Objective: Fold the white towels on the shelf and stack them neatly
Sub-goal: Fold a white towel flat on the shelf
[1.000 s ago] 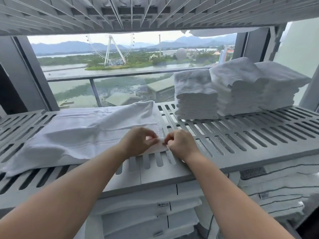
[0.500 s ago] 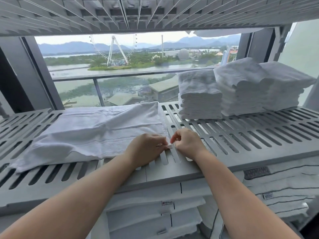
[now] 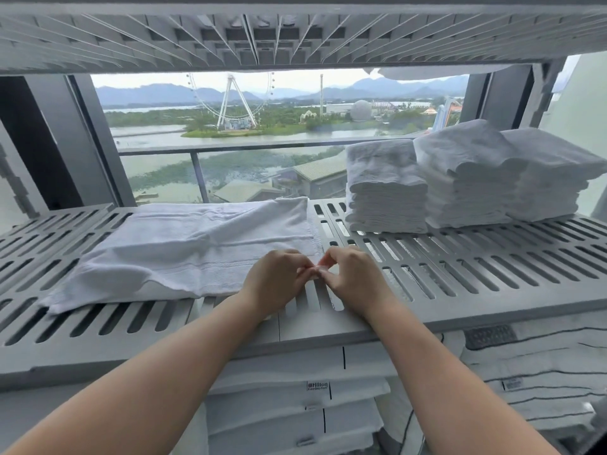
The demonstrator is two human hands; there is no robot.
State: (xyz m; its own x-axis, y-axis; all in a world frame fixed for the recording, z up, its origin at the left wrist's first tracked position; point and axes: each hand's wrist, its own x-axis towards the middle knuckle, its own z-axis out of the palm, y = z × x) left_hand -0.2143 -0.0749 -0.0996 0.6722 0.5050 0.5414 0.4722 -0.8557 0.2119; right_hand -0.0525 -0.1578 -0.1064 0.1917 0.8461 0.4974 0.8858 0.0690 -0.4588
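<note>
A slatted grey shelf (image 3: 460,300) is running across the view at chest height, in front of a window.

On its left half a white towel (image 3: 184,251) is lying flat, spread lengthwise and already doubled over, its left end trailing close to the front lip of the shelf.

At the towel's near right corner the two hands are meeting. The left hand (image 3: 276,280) is pinching that corner, its fingers (image 3: 303,269) narrowed tight on the hem. The right hand (image 3: 353,280) is touching it from the other side, its fingers (image 3: 323,262) also closing narrowly on the same bit of cloth, apparently lining up the layers.

To the right, well apart from the hands, three stacks of folded towels (image 3: 466,178) are standing side by side at the back of the shelf.

Below the shelf, more folded linen (image 3: 295,418) is showing.

Risks, as a judgement: only a small pinch of hem is being held, so one layer could be slipping free when the corner is lifted, leaving the fold uneven. The terry loops could be catching in the slots. The loose left end could be dragging over the front lip and pulling the towel off.
</note>
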